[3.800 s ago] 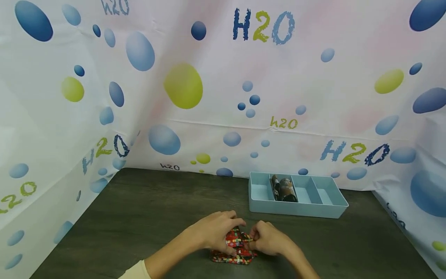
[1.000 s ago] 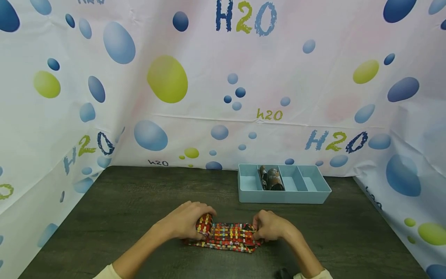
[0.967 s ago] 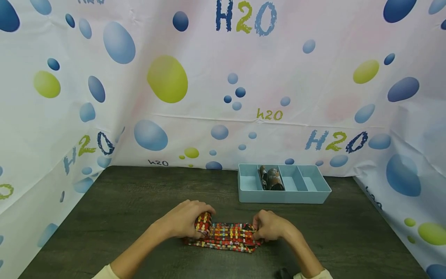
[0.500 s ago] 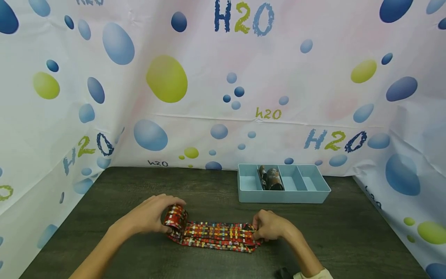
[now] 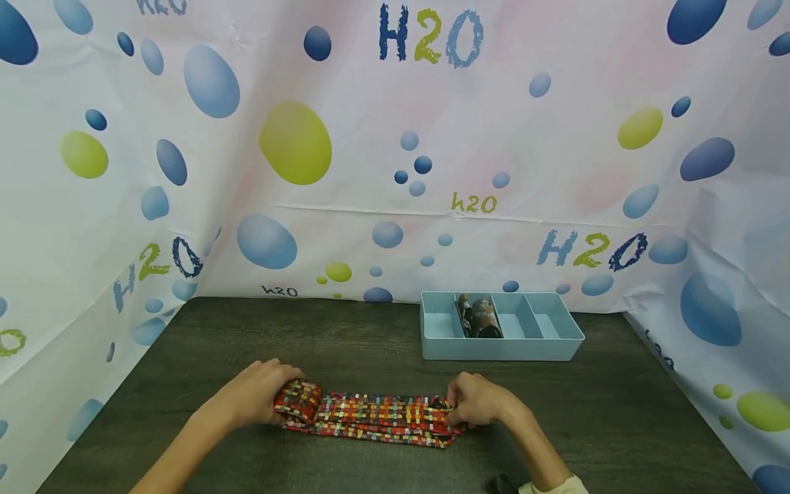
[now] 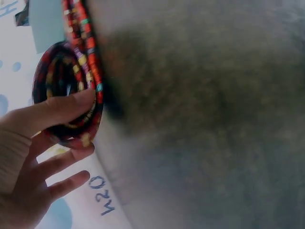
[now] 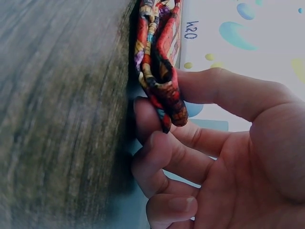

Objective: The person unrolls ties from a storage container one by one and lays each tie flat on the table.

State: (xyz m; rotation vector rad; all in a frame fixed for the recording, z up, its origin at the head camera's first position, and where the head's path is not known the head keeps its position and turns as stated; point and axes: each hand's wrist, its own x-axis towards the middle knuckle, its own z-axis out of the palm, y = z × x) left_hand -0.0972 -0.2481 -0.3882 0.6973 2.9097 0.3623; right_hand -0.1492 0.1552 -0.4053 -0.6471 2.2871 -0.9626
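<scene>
- Left hand (image 5: 258,392): coil (image 5: 299,401) gripped between thumb and fingers, gap only as wide as the coil; the lower fingers are stretched out loosely. Coil is held lower and a bit farther left than 0.5 s ago.
- Patterned cloth strip (image 5: 376,412): laid along the dark surface (image 5: 345,466) between both hands, folded in layers, left end wound into the coil. Flat stretch much longer than 3.8 s ago, when it was bunched between the hands.
- Blue tray (image 5: 503,348): placed behind the strip, toward the right; two dark rolled items (image 5: 478,317) are kept in its second compartment, same as before.
- Right hand (image 5: 480,400): strip's right end pinched between nearly closed fingers and thumb; position unchanged since 1.0 s ago.
</scene>
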